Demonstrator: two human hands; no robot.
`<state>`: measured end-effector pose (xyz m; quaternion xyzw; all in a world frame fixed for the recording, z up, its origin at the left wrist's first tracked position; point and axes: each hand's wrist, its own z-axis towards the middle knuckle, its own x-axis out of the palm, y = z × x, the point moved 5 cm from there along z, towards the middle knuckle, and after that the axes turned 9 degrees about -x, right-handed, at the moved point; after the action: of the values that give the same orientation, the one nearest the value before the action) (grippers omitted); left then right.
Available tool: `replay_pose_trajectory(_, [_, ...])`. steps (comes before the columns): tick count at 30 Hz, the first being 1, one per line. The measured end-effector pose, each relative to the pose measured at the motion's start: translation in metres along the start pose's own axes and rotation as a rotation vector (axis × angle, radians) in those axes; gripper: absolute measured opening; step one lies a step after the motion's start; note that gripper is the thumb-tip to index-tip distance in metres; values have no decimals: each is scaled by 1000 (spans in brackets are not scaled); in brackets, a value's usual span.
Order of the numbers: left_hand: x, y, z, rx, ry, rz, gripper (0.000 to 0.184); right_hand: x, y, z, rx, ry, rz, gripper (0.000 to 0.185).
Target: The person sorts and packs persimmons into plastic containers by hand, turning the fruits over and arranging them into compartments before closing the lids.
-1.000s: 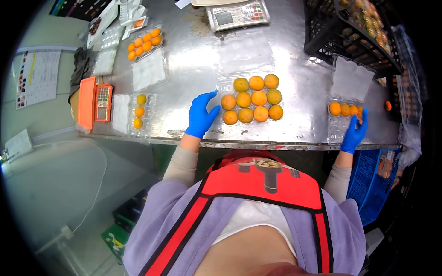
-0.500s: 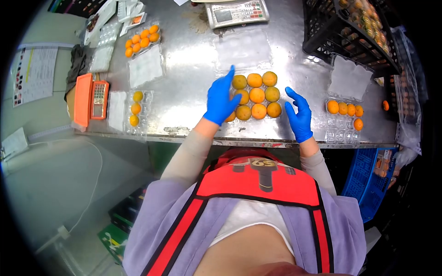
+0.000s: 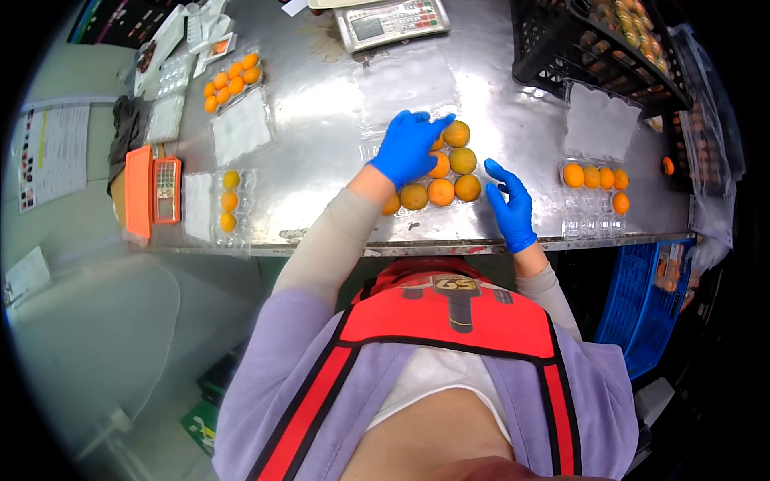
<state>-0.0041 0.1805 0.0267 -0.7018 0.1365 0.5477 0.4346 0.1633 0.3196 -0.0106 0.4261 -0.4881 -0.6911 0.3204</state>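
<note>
Over the left part of the central clear tray is my left hand, blue-gloved, fingers spread and reaching toward the top row of oranges. It covers several of them; whether it grips one cannot be seen. Still showing are a greenish orange at the right edge and an orange one in the bottom row. My right hand, also gloved, is open just right of the tray, thumb and fingers apart, holding nothing. The tray's clear lid lies open behind it.
At right, another open tray holds several small oranges. A black crate stands behind it. Left are a tray with three oranges, a full tray and an orange scale. A white scale is at the back.
My left hand has moved right, from beside the central tray to over its oranges. My right hand has left the small oranges at right and come beside the central tray.
</note>
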Motion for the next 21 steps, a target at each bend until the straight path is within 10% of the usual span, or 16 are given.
replay_pose_trajectory(13, [31,-11,-14,135,-1,246,42,3,4,5,18,24,59,35])
replay_pose_trajectory(16, [16,4,-18,-49,194,-260,52,2,9,7,33,19,82,35])
replay_pose_trajectory(21, [-51,-19,-42,-57,-119,-973,76,10,27,19,74,64,414,38])
